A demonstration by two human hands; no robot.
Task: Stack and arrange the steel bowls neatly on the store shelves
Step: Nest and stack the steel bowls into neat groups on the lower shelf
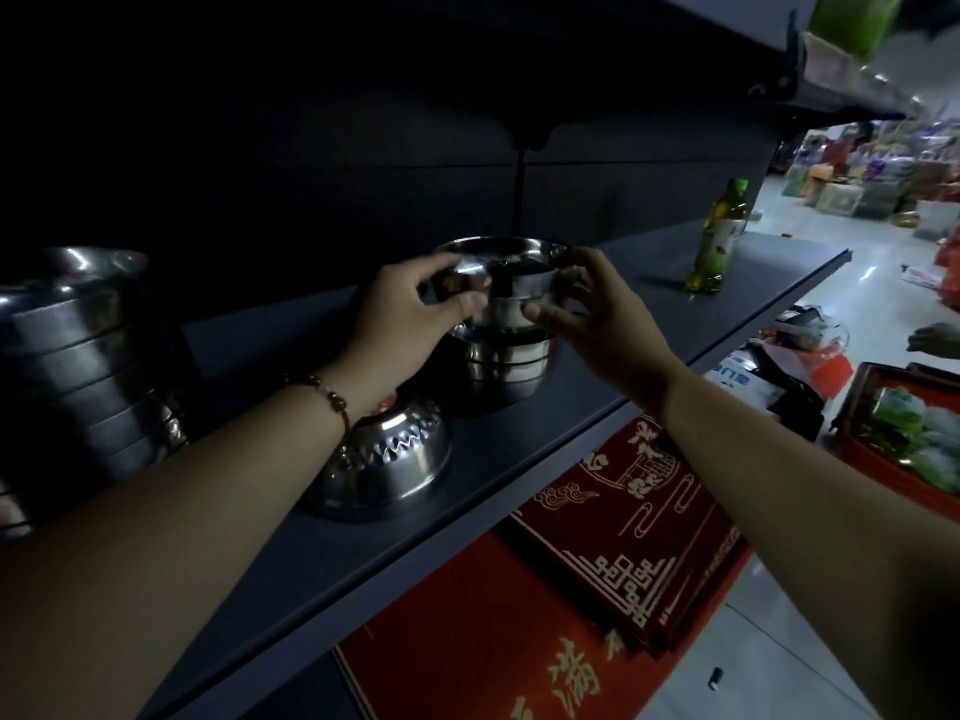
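Landmark for all positions: the dark shelf (597, 407), running from lower left to upper right.

1. Tall stack of steel bowls (78, 366). At the shelf's far left end, nested upright, rims showing as bands; dim light hides the count.
2. Patterned steel bowl (387, 459). Near the shelf's front edge, right of the tall stack, lying rim-down and tilted, a zigzag embossed band around its wall. The left forearm crosses above it.
3. Left hand (410, 314). Over the middle of the shelf, a beaded bracelet (332, 397) on the wrist. Fingers curled onto the left rim and thumb pressed to the wall of the top bowl (501, 283), pinching it.
4. Top bowl. Steel, upright, held between both hands directly above the short stack of bowls (506, 366); whether it already sits in the stack cannot be told.
5. Short stack of bowls. Standing on the shelf mid-length, set back from the front edge.
6. Right hand (602, 324). Fingers curled round the top bowl's right rim, thumb against its wall.
7. Green-capped bottle (719, 241). Upright toward the shelf's far right end, well apart from the bowls.
8. Red mats (597, 563). Below the shelf's front edge, printed with pale characters.
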